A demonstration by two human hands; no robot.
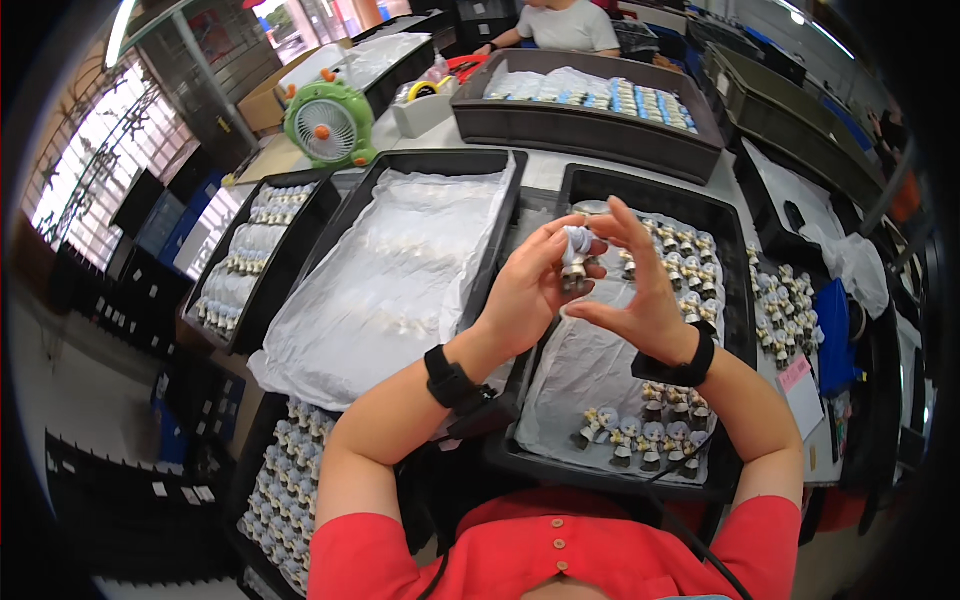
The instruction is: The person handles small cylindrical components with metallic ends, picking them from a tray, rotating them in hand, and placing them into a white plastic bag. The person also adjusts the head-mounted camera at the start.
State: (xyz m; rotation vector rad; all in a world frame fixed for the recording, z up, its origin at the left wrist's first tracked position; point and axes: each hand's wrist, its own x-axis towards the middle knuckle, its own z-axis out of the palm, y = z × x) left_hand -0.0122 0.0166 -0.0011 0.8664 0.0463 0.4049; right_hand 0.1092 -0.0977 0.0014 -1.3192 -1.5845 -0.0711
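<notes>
Near the middle of the frame, the left hand (530, 285) pinches a small figurine (577, 255) by its body; the right hand (640, 290) steadies it with loosely spread fingers. It looks light, rigid and chip-prone, above a black tray (735, 300).

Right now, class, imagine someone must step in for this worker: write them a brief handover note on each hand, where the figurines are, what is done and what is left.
Left hand: pinching a small figurine at chest height above the right tray.
Right hand: open, fingers spread beside the figurine, thumb below it.
Right tray: rows of figurines at its far end and a row at its near edge; the paper between them is bare.
Middle tray: covered with a white sheet.
Done and left: cannot tell from this picture which rows are finished; the held figurine is not yet set down.
</notes>
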